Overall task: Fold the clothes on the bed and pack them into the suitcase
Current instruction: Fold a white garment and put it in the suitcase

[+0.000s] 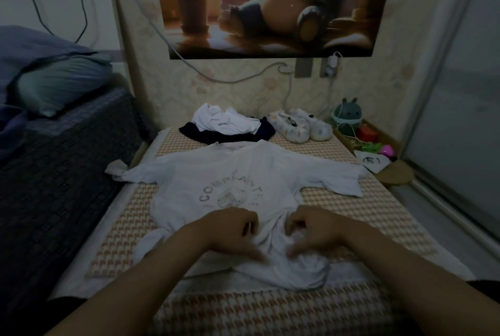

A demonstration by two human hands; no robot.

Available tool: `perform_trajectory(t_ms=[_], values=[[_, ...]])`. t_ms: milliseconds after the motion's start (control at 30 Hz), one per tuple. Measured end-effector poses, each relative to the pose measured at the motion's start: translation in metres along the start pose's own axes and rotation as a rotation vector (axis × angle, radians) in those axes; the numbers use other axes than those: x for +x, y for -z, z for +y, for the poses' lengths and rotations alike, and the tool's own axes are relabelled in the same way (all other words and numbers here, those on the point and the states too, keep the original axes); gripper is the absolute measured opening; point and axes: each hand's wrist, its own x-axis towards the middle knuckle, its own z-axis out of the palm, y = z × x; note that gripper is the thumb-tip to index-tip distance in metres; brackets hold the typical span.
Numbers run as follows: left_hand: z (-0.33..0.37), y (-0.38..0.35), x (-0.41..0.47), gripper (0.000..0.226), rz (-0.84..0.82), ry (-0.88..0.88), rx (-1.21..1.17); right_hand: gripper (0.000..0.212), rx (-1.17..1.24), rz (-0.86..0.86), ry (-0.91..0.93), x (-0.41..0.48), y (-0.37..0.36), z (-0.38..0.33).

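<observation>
Left hand (233, 228) and right hand (315, 228) sit side by side, fingers curled, each pinching the bunched-up hem of the white tee (230, 176). Tee's spread print-up on the checked mat (351, 208), sleeves out, with more clothes (227, 125) piled just past its collar.

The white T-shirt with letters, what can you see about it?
The white T-shirt lies spread on the checked mat, sleeves out to both sides, collar at the far end. Its thin-looking cloth bears grey lettering around a small picture. The near end is bunched, where the left hand and right hand grip it.
</observation>
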Motion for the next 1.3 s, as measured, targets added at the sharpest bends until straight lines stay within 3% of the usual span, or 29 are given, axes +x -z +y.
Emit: perform_trajectory(t_ms=[100, 167, 233, 367, 467, 567, 633, 733, 800, 967, 1033, 1100, 1167, 1233, 1300], values=[[0.005, -0.014, 0.001, 0.064, -0.146, 0.025, 0.173, 0.029, 0.034, 0.084, 0.096, -0.005, -0.010, 0.002], [0.008, -0.015, 0.000, 0.052, -0.167, 0.034, 0.095, 0.008, 0.215, 0.140, 0.084, -0.009, -0.002, 0.006], [0.012, -0.008, -0.003, 0.035, -0.134, 0.004, 0.008, 0.015, 0.229, 0.129, 0.033, -0.014, 0.013, 0.012], [0.015, 0.002, -0.011, 0.023, -0.145, 0.011, -0.043, 0.039, -0.177, -0.119, -0.219, -0.023, 0.018, 0.027], [0.005, -0.006, -0.021, 0.056, -0.306, 0.087, 0.150, 0.050, -0.204, -0.145, -0.143, -0.029, 0.007, 0.011], [-0.013, -0.010, -0.037, 0.080, -0.303, 0.222, 0.373, 0.079, -0.214, -0.164, -0.061, -0.029, -0.002, -0.003], [-0.023, -0.006, -0.045, 0.078, -0.292, 0.298, 0.419, 0.075, -0.296, -0.231, -0.057, -0.023, -0.004, -0.003], [-0.034, 0.004, -0.049, 0.056, -0.291, 0.313, 0.346, 0.041, -0.274, -0.211, -0.076, -0.010, 0.010, 0.001], [-0.042, 0.013, -0.048, 0.037, -0.235, 0.315, 0.289, 0.028, -0.247, -0.126, -0.084, 0.001, 0.026, 0.001], [-0.079, 0.049, -0.038, 0.027, -0.016, 0.397, 0.292, 0.007, -0.186, 0.089, -0.204, 0.037, 0.066, -0.004], [-0.101, 0.067, -0.023, 0.027, 0.022, 0.478, 0.272, 0.009, -0.226, 0.119, -0.284, 0.059, 0.079, -0.008], [-0.115, 0.084, -0.006, 0.027, 0.061, 0.568, 0.074, 0.018, -0.180, 0.133, -0.357, 0.085, 0.086, -0.010], [-0.120, 0.094, 0.013, 0.020, 0.193, 0.669, -0.417, 0.030, 0.208, 0.175, -0.493, 0.114, 0.090, -0.002], [-0.129, 0.098, 0.035, 0.026, 0.498, 0.660, -0.835, 0.020, 0.672, 0.363, -0.568, 0.141, 0.093, 0.010], [-0.140, 0.092, 0.056, 0.048, 0.773, 0.498, -0.821, 0.006, 0.774, 0.607, -0.552, 0.169, 0.091, 0.027]])
